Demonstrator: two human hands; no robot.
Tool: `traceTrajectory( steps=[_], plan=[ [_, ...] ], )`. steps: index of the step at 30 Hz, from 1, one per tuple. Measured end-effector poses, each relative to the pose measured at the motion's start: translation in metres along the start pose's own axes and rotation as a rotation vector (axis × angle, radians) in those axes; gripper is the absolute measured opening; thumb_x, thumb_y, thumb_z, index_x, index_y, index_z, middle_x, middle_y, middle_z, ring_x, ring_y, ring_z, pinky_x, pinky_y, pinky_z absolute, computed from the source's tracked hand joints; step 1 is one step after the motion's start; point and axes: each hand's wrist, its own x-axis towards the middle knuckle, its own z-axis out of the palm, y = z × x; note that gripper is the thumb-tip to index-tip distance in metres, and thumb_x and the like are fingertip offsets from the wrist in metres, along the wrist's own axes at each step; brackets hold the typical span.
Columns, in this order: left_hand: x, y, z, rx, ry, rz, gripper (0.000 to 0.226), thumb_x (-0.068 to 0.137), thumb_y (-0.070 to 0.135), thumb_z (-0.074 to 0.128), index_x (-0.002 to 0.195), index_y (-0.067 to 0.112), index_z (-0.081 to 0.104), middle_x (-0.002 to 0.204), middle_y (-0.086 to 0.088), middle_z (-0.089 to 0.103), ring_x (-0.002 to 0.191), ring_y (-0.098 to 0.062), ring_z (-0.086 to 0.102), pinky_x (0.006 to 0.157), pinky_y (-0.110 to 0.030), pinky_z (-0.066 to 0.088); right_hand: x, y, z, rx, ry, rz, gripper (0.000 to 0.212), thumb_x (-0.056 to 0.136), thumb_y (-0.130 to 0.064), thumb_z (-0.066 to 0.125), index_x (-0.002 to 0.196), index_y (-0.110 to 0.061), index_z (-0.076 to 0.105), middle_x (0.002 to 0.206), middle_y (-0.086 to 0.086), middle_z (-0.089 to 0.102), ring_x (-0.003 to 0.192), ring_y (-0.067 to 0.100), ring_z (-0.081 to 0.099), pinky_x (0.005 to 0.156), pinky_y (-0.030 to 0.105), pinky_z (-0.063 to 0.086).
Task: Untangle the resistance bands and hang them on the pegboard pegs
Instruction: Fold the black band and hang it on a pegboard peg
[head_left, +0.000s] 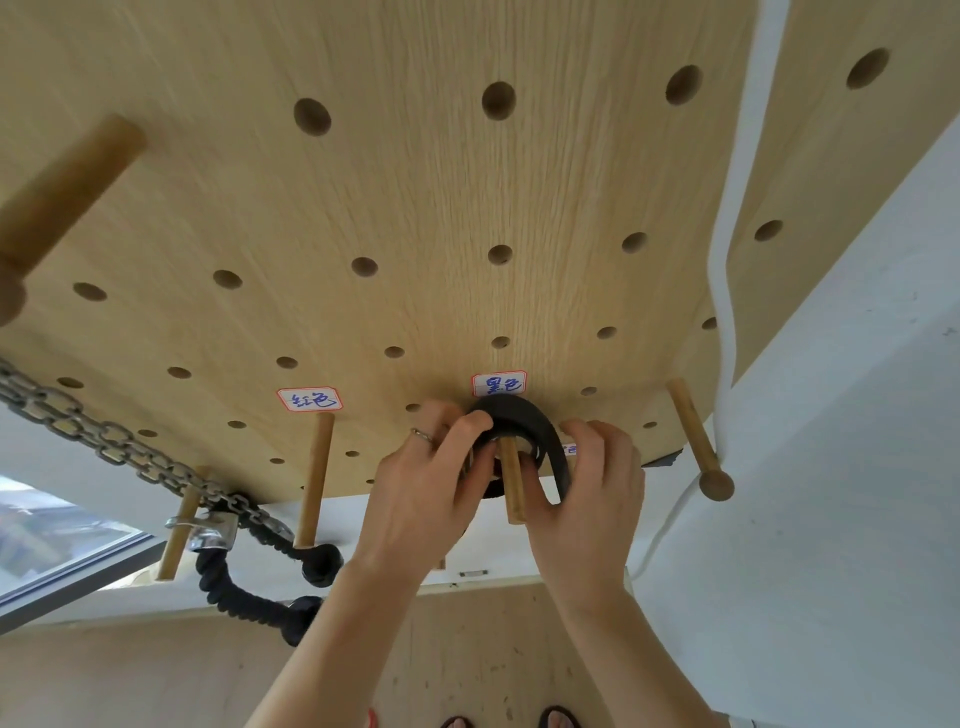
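A black resistance band (524, 415) loops around a wooden peg (511, 480) low on the light wooden pegboard (426, 208), just under a white label with blue writing (498, 384). My left hand (431, 488), a ring on one finger, pinches the band's left side. The band's right side is gripped by my right hand (592, 483). Both hands sit on either side of the peg. The lower part of the band is hidden behind my hands.
An empty peg (317, 478) stands left under another label (310, 400). A metal chain (104, 431) and a black rope handle (234, 587) hang from a peg at lower left. Further pegs stick out at far left (62, 192) and right (696, 441). A white cord (737, 208) runs down the right.
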Motion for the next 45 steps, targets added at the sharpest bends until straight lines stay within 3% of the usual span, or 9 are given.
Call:
traceTrajectory(
  steps=[3, 5, 8, 14, 19, 23, 28, 35, 45],
  plan=[
    [0.006, 0.000, -0.008, -0.052, 0.003, -0.011, 0.022, 0.096, 0.035, 0.057, 0.115, 0.025, 0.051, 0.099, 0.013, 0.047, 0.058, -0.014, 0.056, 0.045, -0.031, 0.051, 0.003, -0.002, -0.002, 0.045, 0.008, -0.099, 0.037, 0.084, -0.015, 0.082, 0.113, -0.015, 0.058, 0.104, 0.012, 0.063, 0.080, 0.022, 0.061, 0.062, 0.031, 0.053],
    [0.012, -0.001, -0.011, -0.105, 0.001, -0.041, 0.025, 0.095, 0.034, 0.059, 0.118, 0.027, 0.054, 0.093, 0.014, 0.047, 0.061, -0.014, 0.053, 0.048, -0.032, 0.052, 0.006, -0.003, -0.002, 0.069, -0.027, -0.109, 0.028, 0.091, -0.013, 0.072, 0.113, -0.017, 0.055, 0.105, 0.010, 0.062, 0.069, 0.017, 0.059, 0.050, 0.018, 0.044],
    [0.017, -0.002, -0.012, -0.068, -0.011, -0.010, 0.022, 0.094, 0.034, 0.059, 0.114, 0.026, 0.059, 0.091, 0.014, 0.047, 0.062, -0.012, 0.049, 0.048, -0.034, 0.051, 0.011, -0.005, -0.001, 0.109, -0.064, -0.071, 0.018, 0.096, -0.017, 0.058, 0.114, -0.015, 0.056, 0.109, 0.010, 0.060, 0.063, 0.015, 0.056, 0.053, 0.007, 0.034],
    [0.019, -0.007, -0.018, -0.192, -0.111, -0.003, 0.029, 0.093, 0.036, 0.057, 0.122, 0.028, 0.057, 0.102, 0.018, 0.048, 0.070, -0.008, 0.055, 0.061, -0.032, 0.056, 0.018, -0.004, 0.002, 0.209, -0.139, -0.049, 0.027, 0.091, -0.003, 0.068, 0.117, -0.007, 0.059, 0.117, 0.012, 0.056, 0.068, 0.017, 0.062, 0.052, 0.032, 0.056],
    [0.023, -0.007, -0.023, -0.026, -0.065, 0.053, 0.029, 0.096, 0.032, 0.061, 0.123, 0.023, 0.064, 0.101, 0.012, 0.053, 0.060, -0.011, 0.049, 0.052, -0.019, 0.045, 0.018, -0.004, 0.001, 0.252, -0.139, -0.118, 0.040, 0.092, -0.008, 0.072, 0.127, -0.018, 0.054, 0.124, 0.010, 0.054, 0.068, 0.016, 0.065, 0.057, 0.029, 0.059],
    [0.024, -0.005, -0.019, 0.055, 0.025, 0.069, 0.020, 0.091, 0.023, 0.070, 0.111, 0.019, 0.067, 0.091, 0.004, 0.059, 0.057, -0.016, 0.054, 0.045, -0.030, 0.050, 0.023, 0.000, -0.002, 0.275, -0.137, -0.179, 0.031, 0.098, -0.014, 0.059, 0.128, -0.017, 0.054, 0.125, 0.012, 0.054, 0.076, 0.015, 0.066, 0.062, 0.027, 0.060],
    [0.031, -0.007, -0.023, -0.054, -0.051, 0.134, 0.025, 0.094, 0.024, 0.067, 0.118, 0.017, 0.069, 0.098, 0.003, 0.059, 0.061, -0.012, 0.050, 0.055, -0.028, 0.052, 0.034, 0.004, -0.014, 0.404, -0.201, -0.194, 0.026, 0.099, -0.020, 0.058, 0.123, -0.012, 0.061, 0.123, 0.006, 0.055, 0.086, -0.008, 0.062, 0.073, 0.009, 0.054],
    [0.033, -0.017, -0.018, 0.020, -0.015, 0.207, 0.018, 0.101, 0.022, 0.063, 0.117, 0.017, 0.069, 0.091, -0.002, 0.064, 0.056, -0.018, 0.052, 0.051, -0.035, 0.052, 0.042, 0.007, -0.012, 0.423, -0.203, -0.240, 0.021, 0.098, -0.018, 0.061, 0.119, -0.018, 0.060, 0.117, 0.002, 0.054, 0.081, 0.012, 0.067, 0.069, 0.024, 0.058],
    [0.030, -0.015, -0.017, -0.029, -0.008, 0.203, 0.023, 0.100, 0.026, 0.064, 0.123, 0.023, 0.063, 0.092, 0.000, 0.062, 0.059, -0.018, 0.050, 0.055, -0.034, 0.052, 0.047, 0.003, -0.012, 0.461, -0.213, -0.229, 0.022, 0.093, -0.010, 0.069, 0.115, -0.007, 0.069, 0.114, 0.004, 0.058, 0.080, 0.007, 0.066, 0.075, 0.013, 0.055]
  ],
)
